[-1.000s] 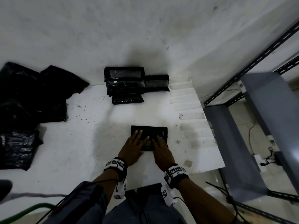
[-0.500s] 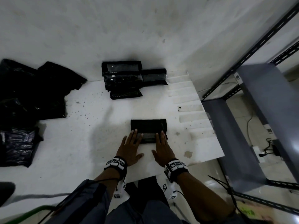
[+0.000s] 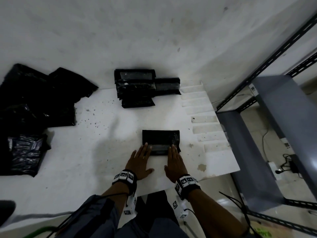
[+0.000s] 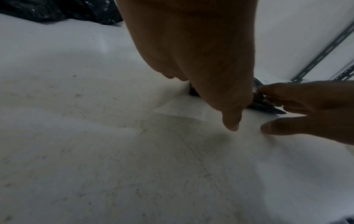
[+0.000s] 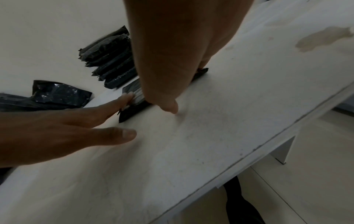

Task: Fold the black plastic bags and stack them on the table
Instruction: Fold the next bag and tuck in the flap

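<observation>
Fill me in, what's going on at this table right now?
A person is folding black plastic bags. Both hands, left hand and right hand, lie flat with fingertips pressing the near edge of a folded bag on the white table. A stack of folded bags sits farther back by the wall, and unfolded bags are piled at the left.

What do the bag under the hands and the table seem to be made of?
Bag: thin glossy black plastic film, going by its crinkles and light glints. Table: hard, matte white board, speckled and stained; the thin edge suggests painted or laminated board, but that is uncertain.
</observation>
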